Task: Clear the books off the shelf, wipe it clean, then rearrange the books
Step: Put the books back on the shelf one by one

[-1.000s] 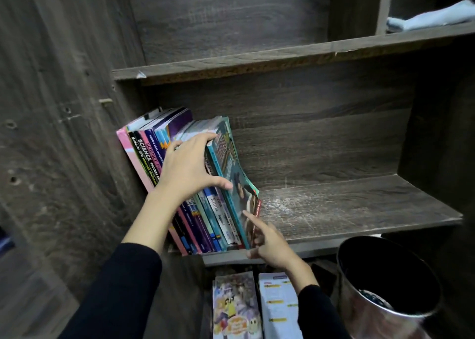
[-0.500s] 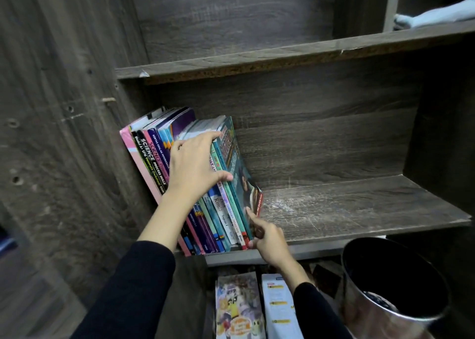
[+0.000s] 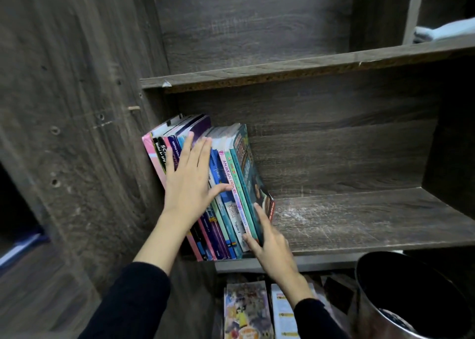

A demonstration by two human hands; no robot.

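A row of several colourful books (image 3: 231, 184) stands upright, leaning left against the side wall, at the left end of the dark wooden shelf (image 3: 359, 225). My left hand (image 3: 190, 179) lies flat and open against the spines, fingers spread. My right hand (image 3: 270, 241) rests at the bottom of the outermost teal book (image 3: 246, 169), fingers extended along its cover and lower edge. The shelf board to the right of the books is bare and scuffed with whitish marks.
A black and metal bin (image 3: 411, 297) stands at the lower right, below the shelf edge. More books (image 3: 246, 310) lie on the level beneath. A pale cloth (image 3: 447, 31) sits on the upper shelf at the right. The cabinet's side panel (image 3: 77, 133) rises on the left.
My left hand has let go its curled hold on the book tops and now presses flat against the spines. The books stand more upright and tighter. My right hand stays at the outer book's base.
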